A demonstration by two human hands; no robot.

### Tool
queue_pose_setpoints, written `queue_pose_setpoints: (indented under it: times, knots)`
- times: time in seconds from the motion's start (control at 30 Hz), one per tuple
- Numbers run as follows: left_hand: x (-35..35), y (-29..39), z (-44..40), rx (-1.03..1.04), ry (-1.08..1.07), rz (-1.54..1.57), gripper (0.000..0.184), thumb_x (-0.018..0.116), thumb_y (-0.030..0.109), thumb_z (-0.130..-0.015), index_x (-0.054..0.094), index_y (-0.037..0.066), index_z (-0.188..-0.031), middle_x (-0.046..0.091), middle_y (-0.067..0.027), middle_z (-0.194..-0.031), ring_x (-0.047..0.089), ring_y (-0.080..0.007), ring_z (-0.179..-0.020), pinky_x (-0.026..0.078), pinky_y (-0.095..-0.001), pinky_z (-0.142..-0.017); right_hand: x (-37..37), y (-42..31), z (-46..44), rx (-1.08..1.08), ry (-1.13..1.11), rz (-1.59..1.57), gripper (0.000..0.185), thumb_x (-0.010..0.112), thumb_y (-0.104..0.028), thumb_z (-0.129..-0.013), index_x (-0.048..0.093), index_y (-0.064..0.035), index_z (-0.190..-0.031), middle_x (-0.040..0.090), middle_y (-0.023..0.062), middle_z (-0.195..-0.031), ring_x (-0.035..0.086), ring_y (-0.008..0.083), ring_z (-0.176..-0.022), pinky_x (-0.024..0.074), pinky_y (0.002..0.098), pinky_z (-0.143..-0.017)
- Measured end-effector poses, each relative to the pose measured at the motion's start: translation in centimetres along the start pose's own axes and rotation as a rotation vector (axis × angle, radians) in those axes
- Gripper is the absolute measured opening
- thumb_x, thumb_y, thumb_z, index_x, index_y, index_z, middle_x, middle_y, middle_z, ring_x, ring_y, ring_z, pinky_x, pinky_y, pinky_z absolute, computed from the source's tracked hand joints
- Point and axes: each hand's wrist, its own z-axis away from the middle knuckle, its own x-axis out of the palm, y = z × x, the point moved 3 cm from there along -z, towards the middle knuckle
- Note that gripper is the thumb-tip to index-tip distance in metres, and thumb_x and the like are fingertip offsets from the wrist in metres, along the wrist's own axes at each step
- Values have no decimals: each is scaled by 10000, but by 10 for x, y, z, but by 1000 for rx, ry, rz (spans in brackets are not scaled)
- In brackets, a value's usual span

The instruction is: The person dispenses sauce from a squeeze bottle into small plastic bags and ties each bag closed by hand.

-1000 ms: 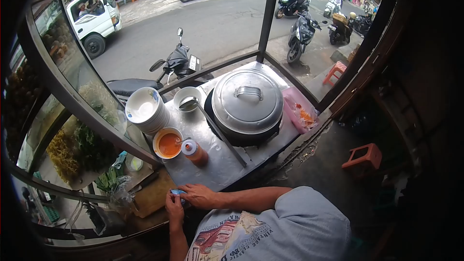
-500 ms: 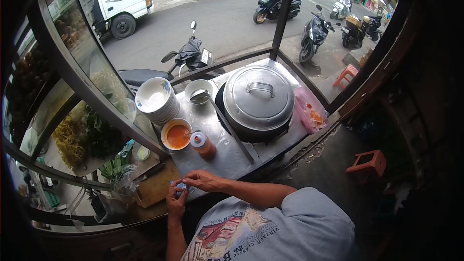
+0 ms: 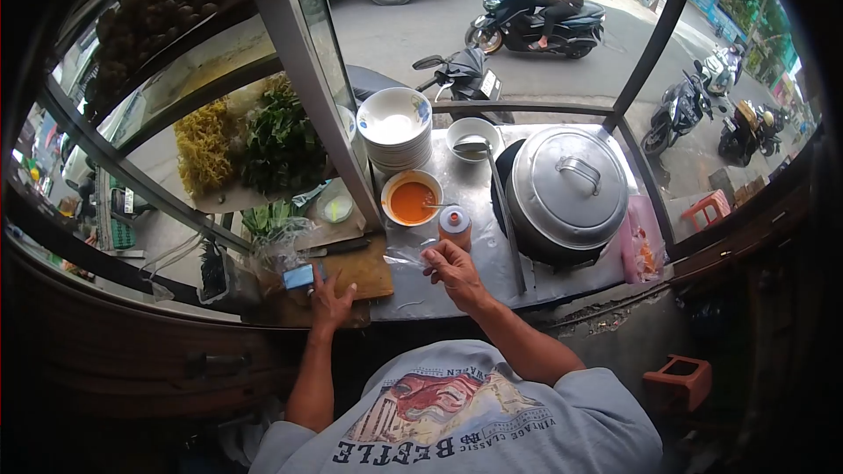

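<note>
My right hand (image 3: 455,276) is closed in a pinch on a small clear plastic bag (image 3: 404,257), held above the metal counter. Just behind that hand stands a sauce bottle (image 3: 454,226) with orange-red contents. My left hand (image 3: 330,302) is over the wooden cutting board (image 3: 373,278), fingers apart. Beside its fingertips lies a small blue packet (image 3: 299,276); whether they touch it I cannot tell. A knife (image 3: 344,247) rests along the board's far edge.
A bowl of orange sauce (image 3: 411,200), stacked bowls (image 3: 395,127) and a bowl with a ladle (image 3: 474,146) stand behind. At right are a large lidded pot (image 3: 566,189) and a pink bag (image 3: 643,241). A glass cabinet holds noodles (image 3: 204,149) and greens (image 3: 283,142).
My hands, together at the blue packet before, are now apart. The right has moved right with the clear bag; the left is by the packet on the board. The view has turned left.
</note>
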Motion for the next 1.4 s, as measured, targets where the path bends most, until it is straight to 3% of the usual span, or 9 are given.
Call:
queue_pose_setpoints:
  times: [0.2, 0.43, 0.53, 0.63, 0.73, 0.87, 1.13, 1.27, 1.4]
  knots:
    - [18, 11, -2, -46, -148, 16, 712, 675, 399, -910, 462, 64, -1501, 362, -315, -1563, 384, -461, -1438, 266, -541, -1198, 8, -18, 6, -32, 38, -153, 168, 629, -253, -1036, 587, -93, -1004, 633, 23, -914, 593, 82, -732, 466, 226, -628]
    - [-31, 56, -8, -139, -251, 60, 626, 651, 402, -965, 513, 18, -1439, 561, -218, -1427, 581, -382, -1270, 424, -447, -1104, 6, -29, 9, -53, 41, -156, 169, 627, -255, -1038, 581, -100, -989, 648, 25, -935, 585, 77, -719, 450, 224, -616]
    - [-30, 86, -8, -214, -291, 851, 461, 622, 348, -1016, 607, 21, -1340, 658, -102, -1237, 645, -214, -1075, 491, -343, -986, 10, -28, 14, -44, 29, -149, 170, 630, -256, -1037, 582, -102, -985, 653, 22, -939, 581, 74, -713, 443, 222, -615]
    - [-27, 157, 3, 63, -254, 1071, 315, 610, 284, -1041, 675, 22, -1204, 665, -38, -1122, 598, -99, -984, 498, -269, -859, 19, -21, 19, -25, -7, -130, 182, 636, -269, -1034, 580, -102, -986, 653, 21, -935, 586, 68, -719, 443, 224, -615]
    - [-9, 164, -2, 124, -337, 1000, 235, 627, 247, -1030, 672, 34, -1117, 673, -18, -1028, 585, -84, -951, 457, -255, -889, 18, -13, 25, 11, -70, 40, 214, 642, -264, -1023, 617, -53, -1038, 661, 33, -934, 613, 100, -793, 478, 252, -673]
    - [-21, 171, 4, 145, -474, 651, 203, 644, 189, -999, 684, -10, -1015, 692, -48, -911, 613, -114, -846, 486, -294, -752, 13, -54, 44, -239, -104, 686, 649, 728, -379, -939, 454, -50, -1426, 565, 134, -1326, 618, 239, -1089, 512, 378, -873]
    - [-6, 175, 10, 330, -711, 450, 192, 635, 173, -1007, 659, -16, -1036, 710, -68, -965, 637, -131, -921, 494, -299, -860, 0, -38, 43, -176, -188, 1088, 230, 564, -271, -1033, 557, -56, -950, 640, 181, -927, 608, 417, -931, 464, 490, -767]
    - [6, 148, 15, 115, -796, 792, 203, 655, 214, -1005, 622, 17, -969, 671, -42, -854, 602, -119, -795, 488, -291, -733, -6, -33, 45, -179, -157, 578, 304, 519, -289, -1060, 552, -35, -897, 536, 91, -701, 562, 258, -669, 459, 409, -665]
    - [6, 140, 16, -15, -793, 882, 175, 647, 199, -1010, 569, 51, -959, 630, -21, -839, 563, -88, -761, 466, -249, -713, -9, -36, 40, 176, -257, 688, 222, 522, -231, -1055, 533, -26, -970, 564, 103, -859, 535, 183, -749, 451, 346, -692]
